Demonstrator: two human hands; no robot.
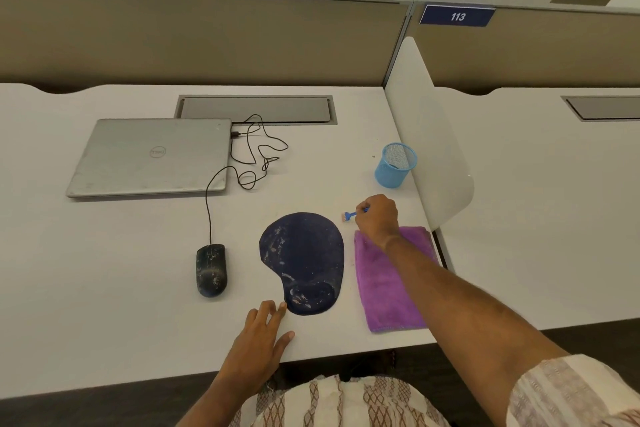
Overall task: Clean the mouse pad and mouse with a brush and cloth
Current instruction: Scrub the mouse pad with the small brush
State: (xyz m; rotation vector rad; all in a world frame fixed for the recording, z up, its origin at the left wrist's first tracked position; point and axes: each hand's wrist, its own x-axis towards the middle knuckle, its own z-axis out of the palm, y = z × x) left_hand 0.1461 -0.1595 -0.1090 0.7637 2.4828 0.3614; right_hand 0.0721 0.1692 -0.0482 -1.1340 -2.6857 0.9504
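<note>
The right hand (377,218) pinches the handle of a small blue brush (351,214), fingers curled round it. It is held just above the white counter (104,288), with the bristle end pointing left, just beyond the far right edge of the dark blue, kidney-shaped mouse pad (301,260). The left hand (259,340) lies flat on the counter with its fingers relaxed and spread, holding nothing, and its fingertips touch the pad's near left edge. The pad is flecked with pale dust. So is the black corded mouse (211,270), which sits just to the pad's left. A folded purple microfibre cloth (391,288) lies untouched to the pad's right, under the right forearm.

The brushing step appears to be only starting. The next move probably calls for bringing the bristles onto the pad and sweeping across it while the left hand steadies the edge.
</note>
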